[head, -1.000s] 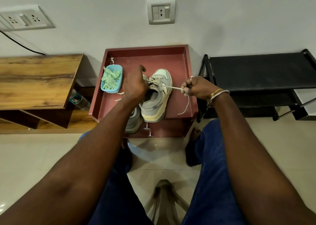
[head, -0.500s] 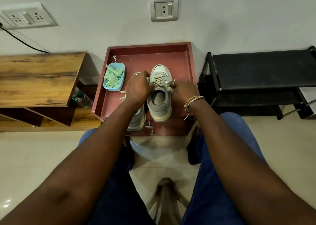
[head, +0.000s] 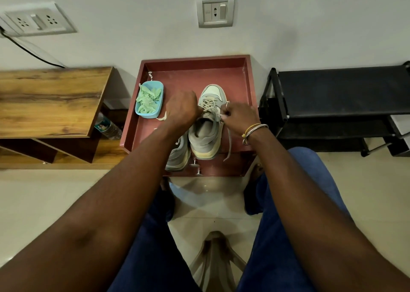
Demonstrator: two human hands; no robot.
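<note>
A grey sneaker (head: 207, 127) with a cream sole and beige laces stands upright on a maroon table (head: 193, 74), toe toward the wall. My left hand (head: 180, 108) grips its left upper edge at the lacing. My right hand (head: 238, 114) pinches the beige shoelace (head: 228, 141) at the right eyelets; the lace's loose end hangs down past the heel. A second grey sneaker (head: 178, 154) lies to the left, mostly hidden under my left forearm.
A blue tub (head: 149, 98) of green scraps sits at the table's left. A wooden desk (head: 48, 101) stands left, with a plastic bottle (head: 107, 126) under it. A black rack (head: 341, 101) stands right. My knees in blue trousers and a chair leg are below.
My right hand, which had pulled the lace out to the right, has come back to the shoe's right eyelets. The shoe now stands straight. My left hand stays on the shoe.
</note>
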